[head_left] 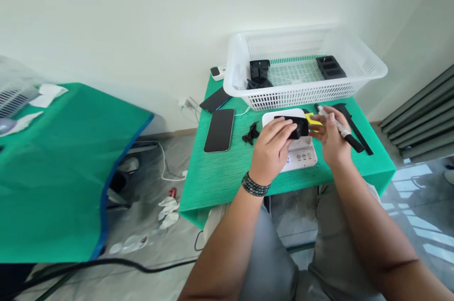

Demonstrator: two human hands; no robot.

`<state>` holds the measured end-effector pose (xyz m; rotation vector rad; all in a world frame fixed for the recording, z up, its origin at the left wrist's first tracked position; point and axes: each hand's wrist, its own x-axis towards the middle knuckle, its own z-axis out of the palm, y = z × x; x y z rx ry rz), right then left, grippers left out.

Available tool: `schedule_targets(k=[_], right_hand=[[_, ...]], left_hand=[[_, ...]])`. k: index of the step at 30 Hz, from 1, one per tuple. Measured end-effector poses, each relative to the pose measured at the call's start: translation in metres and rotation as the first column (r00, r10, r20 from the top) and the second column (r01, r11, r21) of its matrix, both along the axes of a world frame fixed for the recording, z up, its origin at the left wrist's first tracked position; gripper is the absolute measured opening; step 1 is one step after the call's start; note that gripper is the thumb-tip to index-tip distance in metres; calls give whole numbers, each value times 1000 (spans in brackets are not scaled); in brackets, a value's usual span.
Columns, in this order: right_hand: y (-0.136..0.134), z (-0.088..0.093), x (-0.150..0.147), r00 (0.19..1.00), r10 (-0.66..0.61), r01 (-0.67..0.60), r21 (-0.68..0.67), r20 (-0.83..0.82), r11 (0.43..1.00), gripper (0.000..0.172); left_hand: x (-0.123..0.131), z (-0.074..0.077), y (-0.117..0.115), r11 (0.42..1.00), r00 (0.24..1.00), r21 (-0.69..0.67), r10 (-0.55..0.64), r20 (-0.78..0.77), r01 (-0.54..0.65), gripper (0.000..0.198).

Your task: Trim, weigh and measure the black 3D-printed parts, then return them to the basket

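Observation:
My left hand [271,150] is closed around a black plastic part [301,128], held above a white digital scale [297,161]. A marker [345,135] with a white barrel and a black end lies in my right hand [335,142], between thumb and fingers. The fingertips of that hand come close to the part's right end; whether they touch it I cannot tell. Something yellow [313,119] shows behind the right fingers. Part of the scale's display is covered by my left hand.
A white plastic basket [301,95] at the back holds several black parts. A phone [220,131], another dark flat device [215,100] and a small black piece [251,133] lie left on the green-covered table [213,178]. Black calipers [355,130] lie right. Another green-covered table [64,173] stands left.

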<state>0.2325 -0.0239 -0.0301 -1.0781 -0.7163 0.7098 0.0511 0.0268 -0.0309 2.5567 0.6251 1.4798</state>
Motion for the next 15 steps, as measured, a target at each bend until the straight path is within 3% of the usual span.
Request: schedule_targets(k=[2,4,10,15], right_hand=[[-2,1,-8,973,188,-186,35,-133,982,40],[-3,2,-16,943,268,-263,54,-199,963,38],[1,-1,-24,907,256,-242,82,-335,967,26],[2,-7,-30,960,180,-170,61,-216,984,19]], left_hand=[[3,-4,0,999,999,19,-42,-6,42,42],[5,-7,0,999,1000,22,-28,-3,28,47],[8,-8,-7,993,999,-114,2,39,3,53],[14,-6,-16,977,986,-200,98,133,-70,60]])
